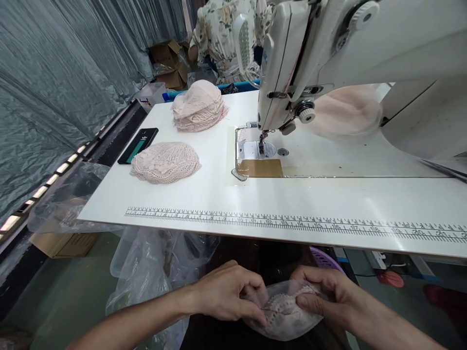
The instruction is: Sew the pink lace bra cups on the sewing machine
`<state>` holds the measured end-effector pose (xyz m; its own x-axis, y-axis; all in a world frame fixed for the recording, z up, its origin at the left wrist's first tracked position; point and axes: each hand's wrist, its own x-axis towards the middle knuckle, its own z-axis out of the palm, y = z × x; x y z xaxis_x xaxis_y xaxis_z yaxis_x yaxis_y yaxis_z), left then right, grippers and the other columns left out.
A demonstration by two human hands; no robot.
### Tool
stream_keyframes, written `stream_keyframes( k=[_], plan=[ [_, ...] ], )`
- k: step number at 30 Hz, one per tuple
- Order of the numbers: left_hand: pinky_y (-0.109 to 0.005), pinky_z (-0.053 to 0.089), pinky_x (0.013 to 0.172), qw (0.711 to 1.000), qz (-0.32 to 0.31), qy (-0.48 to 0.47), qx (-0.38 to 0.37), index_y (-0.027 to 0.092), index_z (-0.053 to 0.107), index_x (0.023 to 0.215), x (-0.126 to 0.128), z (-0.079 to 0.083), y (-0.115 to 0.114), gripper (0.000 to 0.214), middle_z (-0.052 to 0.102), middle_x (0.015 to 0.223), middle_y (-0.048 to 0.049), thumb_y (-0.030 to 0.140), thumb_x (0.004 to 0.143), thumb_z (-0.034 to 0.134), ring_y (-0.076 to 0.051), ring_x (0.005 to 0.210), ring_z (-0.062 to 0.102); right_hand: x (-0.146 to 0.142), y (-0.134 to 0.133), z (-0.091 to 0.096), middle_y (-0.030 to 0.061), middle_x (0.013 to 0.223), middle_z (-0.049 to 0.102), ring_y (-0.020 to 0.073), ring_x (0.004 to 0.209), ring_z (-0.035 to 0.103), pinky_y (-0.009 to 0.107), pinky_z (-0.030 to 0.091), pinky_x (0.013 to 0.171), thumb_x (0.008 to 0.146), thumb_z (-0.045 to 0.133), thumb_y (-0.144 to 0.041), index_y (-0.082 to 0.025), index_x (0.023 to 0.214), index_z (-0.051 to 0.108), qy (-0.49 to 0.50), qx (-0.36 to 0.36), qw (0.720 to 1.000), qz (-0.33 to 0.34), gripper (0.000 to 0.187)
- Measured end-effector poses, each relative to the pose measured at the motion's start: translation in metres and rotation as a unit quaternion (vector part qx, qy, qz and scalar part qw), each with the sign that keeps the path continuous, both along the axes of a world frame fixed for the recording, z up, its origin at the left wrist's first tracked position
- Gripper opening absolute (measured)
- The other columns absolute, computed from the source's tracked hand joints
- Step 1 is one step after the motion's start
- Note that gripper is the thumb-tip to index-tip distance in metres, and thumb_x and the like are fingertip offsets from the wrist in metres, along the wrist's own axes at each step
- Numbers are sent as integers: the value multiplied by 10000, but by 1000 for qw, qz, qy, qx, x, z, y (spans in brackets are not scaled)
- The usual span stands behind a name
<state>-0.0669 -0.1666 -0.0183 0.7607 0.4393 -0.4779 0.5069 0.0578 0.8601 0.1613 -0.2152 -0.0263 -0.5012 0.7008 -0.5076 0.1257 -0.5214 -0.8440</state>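
Observation:
Below the table's front edge, over my lap, a pale pink lace cup with a sheer mesh edge (288, 316) is held between both hands. My left hand (237, 294) pinches its left side, thumb and fingers together. On its right side my right hand (324, 296) grips the fabric with the thumb pressed on top. A single lace cup piece (166, 162) lies on the table's left part, partly over a dark phone-like object (138, 145). Behind it rises a stack of similar lace cups (199, 108).
A white sewing machine (288, 63) stands on the right of the white table (207, 194), which has a printed ruler along its front. Pale pink fabric (345, 109) lies under the machine arm. Scissors (445, 169) rest at the right. Plastic bags (146, 282) hang below left.

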Motion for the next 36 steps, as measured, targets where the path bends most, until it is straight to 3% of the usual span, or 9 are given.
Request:
stream_keyframes(
  k=[3, 7, 13, 21, 25, 28, 31, 36],
  plan=[
    [-160, 365, 536, 1000, -11, 2, 6, 156, 696, 797, 3, 4, 0, 102, 658, 613, 12, 241, 788, 639, -85, 539, 557, 4, -3, -1, -30, 656, 489, 101, 601, 410, 209, 336, 551, 788, 609, -486, -184, 764, 595, -8, 7, 1000, 19, 303],
    [-148, 349, 508, 999, -32, -23, -2, 140, 708, 786, 6, 7, 3, 123, 635, 616, 9, 204, 802, 604, -75, 541, 523, -2, -4, -1, -21, 671, 523, 106, 620, 443, 219, 346, 578, 753, 654, -461, -176, 788, 643, -1, -1, 998, 65, 288],
    [-179, 427, 624, 995, -4, -19, -94, 165, 692, 883, -7, -2, 5, 185, 675, 702, -5, 305, 766, 658, -114, 653, 598, -6, 1, -2, -41, 581, 472, 91, 544, 382, 203, 312, 505, 704, 694, -445, -185, 627, 618, -47, 13, 999, 21, 281],
    [-188, 427, 612, 994, -5, -56, -92, 149, 673, 804, -12, 0, 7, 264, 643, 737, -23, 403, 806, 603, -111, 673, 571, 8, -4, -10, -45, 597, 445, 97, 568, 367, 207, 306, 531, 724, 680, -429, -188, 669, 591, -49, 3, 998, 43, 262],
    [-196, 404, 606, 999, -1, -39, -18, 183, 620, 943, -8, 1, 7, 279, 608, 738, 11, 344, 730, 700, -113, 680, 552, 8, -4, -8, -56, 602, 414, 89, 558, 340, 198, 286, 520, 772, 637, -433, -196, 673, 538, -51, 20, 996, 64, 276],
    [-222, 434, 683, 997, 20, -73, 19, 206, 548, 1075, -6, 2, 4, 316, 620, 837, 4, 180, 771, 629, -126, 768, 574, 11, -3, -5, -52, 623, 412, 94, 574, 343, 199, 282, 523, 815, 582, -454, -203, 685, 516, -68, 42, 993, 87, 290],
    [-249, 451, 786, 992, 42, -114, 37, 197, 543, 1074, -6, 1, 2, 318, 621, 955, -21, 61, 787, 513, -134, 888, 583, 17, -5, -2, -48, 639, 426, 101, 587, 355, 201, 280, 525, 832, 561, -449, -209, 685, 511, -93, 61, 989, 96, 286],
    [-260, 455, 823, 986, 6, -157, 62, 178, 598, 1021, 1, -7, 1, 245, 625, 974, -35, 97, 800, 532, -143, 899, 587, 19, -3, 12, -31, 659, 484, 118, 618, 421, 204, 324, 552, 847, 535, -449, -217, 677, 546, -116, 65, 983, 128, 287]
  ],
)
